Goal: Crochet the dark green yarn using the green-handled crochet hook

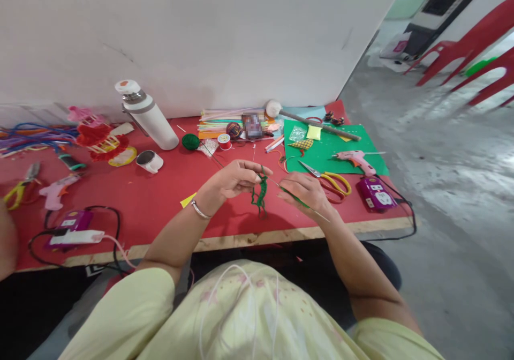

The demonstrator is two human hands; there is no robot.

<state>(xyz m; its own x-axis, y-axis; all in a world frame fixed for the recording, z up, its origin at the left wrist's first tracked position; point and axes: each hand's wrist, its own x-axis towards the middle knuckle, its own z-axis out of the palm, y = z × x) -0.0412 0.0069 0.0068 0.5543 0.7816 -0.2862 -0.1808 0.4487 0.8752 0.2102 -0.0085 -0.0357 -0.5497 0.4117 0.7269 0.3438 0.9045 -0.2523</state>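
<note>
My left hand (241, 179) pinches a small piece of green crochet (261, 193), which dangles below the fingers with loose strands. In my right hand (304, 191) is a crochet hook (297, 199) with a green grip; its thin tip points left toward the crochet, and its back end sticks out past the wrist. Both hands are above the red tabletop, a short gap between them. A green yarn ball (190, 142) lies beyond my left hand, and a dark strand runs from it toward that hand. Scissors (337, 183) with yellow handles lie right of my right hand.
At the left stand a white flask (150, 116) and a metal cup (150, 162). A glue gun (356, 160) lies on green card (277, 164) near a purple power box (376, 194). Pliers (22, 186) and another glue gun (59, 191) are far left, beside another person's arm (6, 242).
</note>
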